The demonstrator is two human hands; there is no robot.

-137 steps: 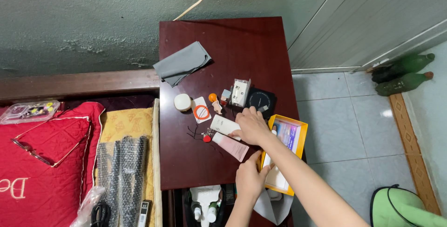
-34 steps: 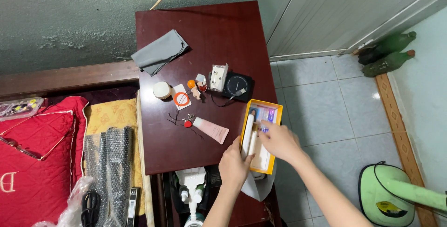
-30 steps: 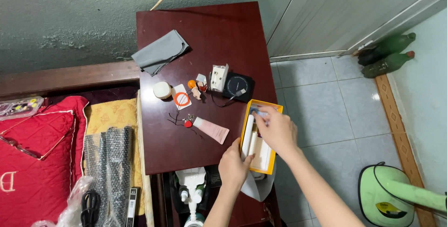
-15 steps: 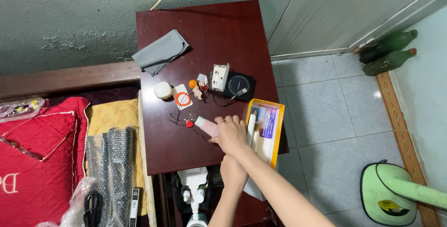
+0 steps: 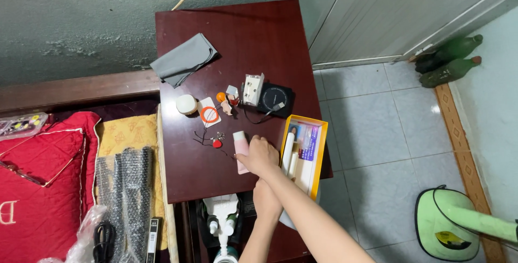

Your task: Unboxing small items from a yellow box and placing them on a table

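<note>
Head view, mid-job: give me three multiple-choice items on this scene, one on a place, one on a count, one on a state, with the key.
1. Where does the folded grey cloth lie?
A. far part of the dark red wooden table
B. inside the yellow box
C. on the floor tiles

2. How many green glass bottles lie by the wall?
A. one
B. two
C. four

3. What is the right hand doing?
A. resting on the pink tube
B. holding the cloth
C. lifting a bottle

Key: 1 A, it sits near the table's far left corner. 2 B, two lie side by side. 3 A, the fingers cover the tube's near end.
</note>
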